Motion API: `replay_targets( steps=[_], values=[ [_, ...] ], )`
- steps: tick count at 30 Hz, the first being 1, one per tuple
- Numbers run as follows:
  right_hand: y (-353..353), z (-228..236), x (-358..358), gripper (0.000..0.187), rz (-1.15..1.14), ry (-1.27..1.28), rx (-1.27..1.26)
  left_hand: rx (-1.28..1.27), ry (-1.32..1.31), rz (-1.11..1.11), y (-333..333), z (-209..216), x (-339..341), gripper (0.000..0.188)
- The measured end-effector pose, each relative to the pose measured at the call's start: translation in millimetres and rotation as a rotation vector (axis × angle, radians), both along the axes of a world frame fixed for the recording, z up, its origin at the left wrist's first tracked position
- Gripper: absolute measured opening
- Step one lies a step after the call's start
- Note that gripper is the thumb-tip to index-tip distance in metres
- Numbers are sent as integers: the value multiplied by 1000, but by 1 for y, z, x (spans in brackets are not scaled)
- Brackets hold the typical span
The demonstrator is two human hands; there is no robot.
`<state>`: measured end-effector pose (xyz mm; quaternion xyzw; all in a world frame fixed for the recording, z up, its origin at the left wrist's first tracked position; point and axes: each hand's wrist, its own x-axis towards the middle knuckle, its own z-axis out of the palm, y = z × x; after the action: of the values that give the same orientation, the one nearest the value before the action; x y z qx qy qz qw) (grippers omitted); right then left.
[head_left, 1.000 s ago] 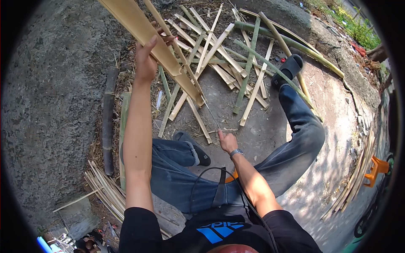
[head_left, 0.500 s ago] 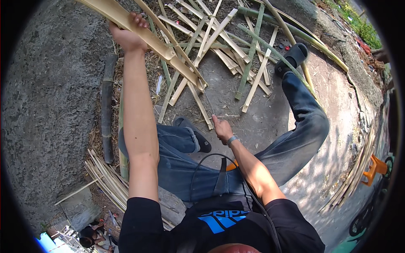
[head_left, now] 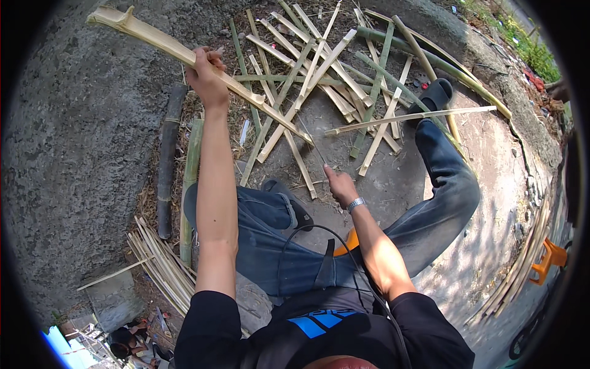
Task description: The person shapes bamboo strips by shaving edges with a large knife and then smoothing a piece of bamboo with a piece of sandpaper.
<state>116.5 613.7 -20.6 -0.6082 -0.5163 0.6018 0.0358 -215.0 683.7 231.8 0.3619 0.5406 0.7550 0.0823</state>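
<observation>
My left hand [head_left: 208, 80] is raised at the upper left, fingers closed round a long pale split bamboo piece [head_left: 157, 38] with raised nodes. The piece slants down to the right, its lower end over the pile of strips. Below and right of that end, my right hand [head_left: 342, 186] grips a knife, its handle mostly hidden in the fist. The thin dark knife blade [head_left: 318, 150] points up toward the bamboo's lower end; whether they touch I cannot tell. A separate pale bamboo strip [head_left: 412, 119] lies to the right, across other strips and near my foot.
A pile of bamboo strips [head_left: 332, 61] lies ahead on the ground. Dark and green bamboo poles [head_left: 166, 160] lie beside the rough concrete at left. More strips are bundled at lower left [head_left: 161, 264] and far right [head_left: 513, 270], near an orange plastic stool [head_left: 549, 261].
One strip has come away from the bamboo in my left hand and now lies to the right. The held piece has swung lower, and my right hand has shifted slightly right.
</observation>
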Motion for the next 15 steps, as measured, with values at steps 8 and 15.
replay_targets(
  steps=[8,15],
  values=[
    [16,52,41,64,-73,-85,215,-37,53,-51,-18,8,-7,59],
    [-3,51,84,73,400,-666,638,-38,25,-125,-19,-5,6,67]
  ],
)
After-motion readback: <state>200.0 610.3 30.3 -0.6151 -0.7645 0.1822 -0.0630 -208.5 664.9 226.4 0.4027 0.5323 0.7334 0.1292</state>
